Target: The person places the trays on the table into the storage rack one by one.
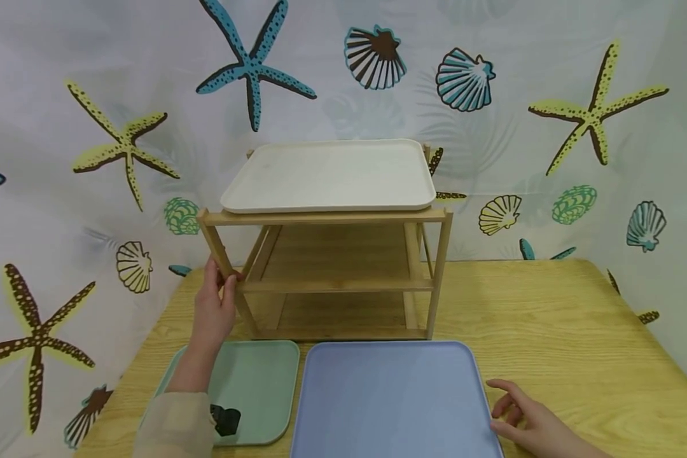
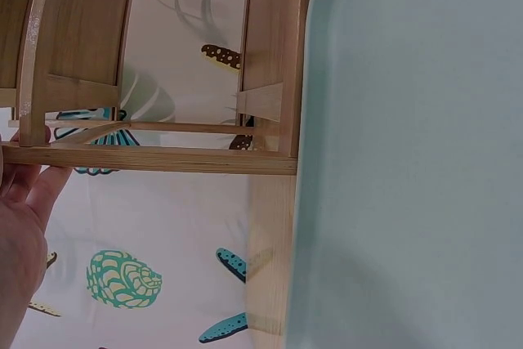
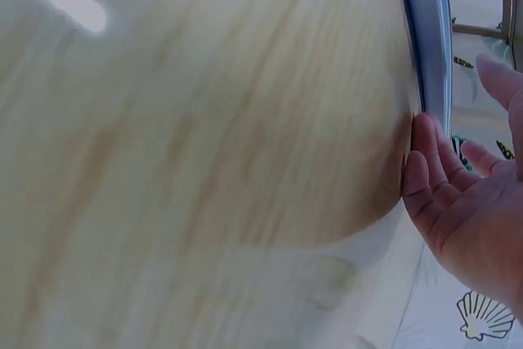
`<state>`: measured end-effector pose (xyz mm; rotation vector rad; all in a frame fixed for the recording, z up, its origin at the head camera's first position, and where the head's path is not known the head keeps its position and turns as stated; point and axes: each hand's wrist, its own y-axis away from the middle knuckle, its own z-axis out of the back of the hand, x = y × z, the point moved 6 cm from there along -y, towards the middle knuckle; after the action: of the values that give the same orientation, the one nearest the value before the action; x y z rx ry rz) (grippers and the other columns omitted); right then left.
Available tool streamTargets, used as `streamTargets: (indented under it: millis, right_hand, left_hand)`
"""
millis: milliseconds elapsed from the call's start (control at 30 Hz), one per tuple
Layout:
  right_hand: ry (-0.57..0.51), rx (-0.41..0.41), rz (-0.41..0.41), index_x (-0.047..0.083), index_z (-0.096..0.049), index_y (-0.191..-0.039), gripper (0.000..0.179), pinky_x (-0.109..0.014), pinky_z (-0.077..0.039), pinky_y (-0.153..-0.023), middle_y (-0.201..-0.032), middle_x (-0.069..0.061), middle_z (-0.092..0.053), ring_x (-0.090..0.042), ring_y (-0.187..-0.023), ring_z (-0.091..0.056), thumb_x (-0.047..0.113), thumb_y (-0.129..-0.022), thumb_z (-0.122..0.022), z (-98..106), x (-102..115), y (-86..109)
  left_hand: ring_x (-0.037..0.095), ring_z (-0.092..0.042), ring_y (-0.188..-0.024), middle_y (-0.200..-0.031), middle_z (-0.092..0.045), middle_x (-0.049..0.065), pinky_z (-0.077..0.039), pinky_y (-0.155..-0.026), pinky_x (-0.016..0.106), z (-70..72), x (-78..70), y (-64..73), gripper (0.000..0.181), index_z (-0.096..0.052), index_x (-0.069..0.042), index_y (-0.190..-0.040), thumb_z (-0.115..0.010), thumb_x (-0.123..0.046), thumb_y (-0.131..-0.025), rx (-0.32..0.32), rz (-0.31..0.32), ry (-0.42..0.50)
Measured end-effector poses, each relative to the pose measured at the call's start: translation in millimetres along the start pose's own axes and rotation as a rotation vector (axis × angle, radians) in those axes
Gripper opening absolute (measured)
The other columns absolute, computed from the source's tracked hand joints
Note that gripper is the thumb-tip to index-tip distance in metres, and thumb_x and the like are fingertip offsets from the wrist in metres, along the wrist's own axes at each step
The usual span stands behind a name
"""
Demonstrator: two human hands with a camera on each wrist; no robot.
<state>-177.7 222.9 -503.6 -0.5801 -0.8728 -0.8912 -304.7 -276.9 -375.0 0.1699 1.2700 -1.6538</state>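
A wooden shelf rack (image 1: 332,287) stands at the back of the table, with a white tray (image 1: 332,175) lying on its top level. With fingers and thumb around the rack's left front post, my left hand (image 1: 214,308) holds the rack; in the left wrist view part of the hand is cut off at the edge. A blue tray (image 1: 389,401) lies flat in front of the rack. Beside its right edge is my right hand (image 1: 529,420), fingers loosely bent and nothing between them. The right wrist view shows the fingertips (image 3: 421,165) close to the blue tray's side.
To the left of the blue tray lies a green tray (image 1: 260,381), partly behind my left forearm. The black wrist camera (image 1: 227,420) overlaps it. A patterned curtain (image 1: 343,114) hangs behind the wooden table (image 1: 549,318) and along its sides.
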Motion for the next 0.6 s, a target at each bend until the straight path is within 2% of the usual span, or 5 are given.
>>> streamTargets:
  millis: [233,400,600]
  right_hand:
    - [0.019,0.010,-0.016,-0.004,-0.044,-0.131,0.049,-0.023,-0.046,-0.058,-0.085,0.009,-0.051,-0.003,-0.066,-0.050,0.019,-0.094,-0.066,-7.4,2.4,-6.8]
    - [0.013,-0.026,0.005,-0.005,-0.049,-0.126,0.043,-0.023,-0.044,-0.054,-0.082,0.008,-0.050,-0.002,-0.062,-0.047,0.010,-0.091,-0.069,-9.6,1.2,-9.6]
    - [-0.019,-0.069,-0.041,-0.006,-0.051,-0.122,0.040,-0.021,-0.043,-0.052,-0.081,0.005,-0.047,-0.001,-0.059,-0.046,-0.003,-0.086,-0.067,-11.5,-3.5,-11.7]
  left_hand:
    - [0.042,-0.058,-0.109,-0.102,-0.062,0.027,-0.045,-0.087,0.057,-0.4,2.0,0.1,0.031,-0.037,0.002,-0.132,-0.045,-0.002,-0.102,-0.003,-0.007,0.006]
    - [0.042,-0.059,-0.107,-0.101,-0.062,0.026,-0.046,-0.084,0.056,-0.8,3.8,0.5,0.030,-0.038,0.002,-0.131,-0.045,-0.003,-0.102,0.001,-0.009,0.013]
    - [0.043,-0.058,-0.108,-0.101,-0.061,0.026,-0.046,-0.084,0.057,0.1,3.1,0.3,0.029,-0.038,0.002,-0.130,-0.044,-0.004,-0.103,0.005,-0.014,0.026]
